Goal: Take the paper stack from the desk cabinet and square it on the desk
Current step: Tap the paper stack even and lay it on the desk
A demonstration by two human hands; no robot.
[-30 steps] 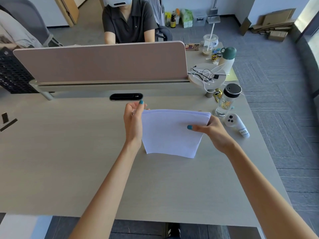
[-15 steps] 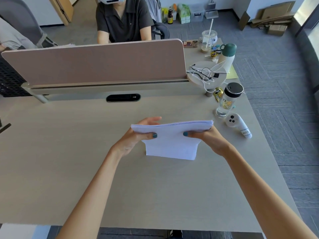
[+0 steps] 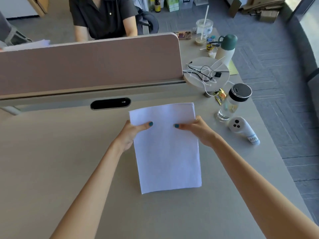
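1. The paper stack (image 3: 166,149) lies on the desk (image 3: 51,161), long side running away from the person, far edge near the black cable slot (image 3: 110,103).
2. Whether the far part of the stack is flat on the desk or raised a little cannot be told.
3. The left hand (image 3: 131,133) grips the stack's left edge toward the far end, thumb on top of the sheets, fingers hidden underneath.
4. The right hand (image 3: 198,131) pinches the right edge at the same level, thumb on top and pointing inward.
5. The two thumb tips sit apart on the top sheet; both nails are painted teal.
6. The stack's edges look even, with slight stepping of sheets at the far right corner.
7. To the right, apart from the stack: a clear bottle (image 3: 231,102) with a black lid, and a white controller (image 3: 241,129) lying on its side.
8. Behind the pink divider (image 3: 89,64) a person in a dark shirt (image 3: 103,16) sits.
9. A round stand (image 3: 206,75) holds tangled cables.
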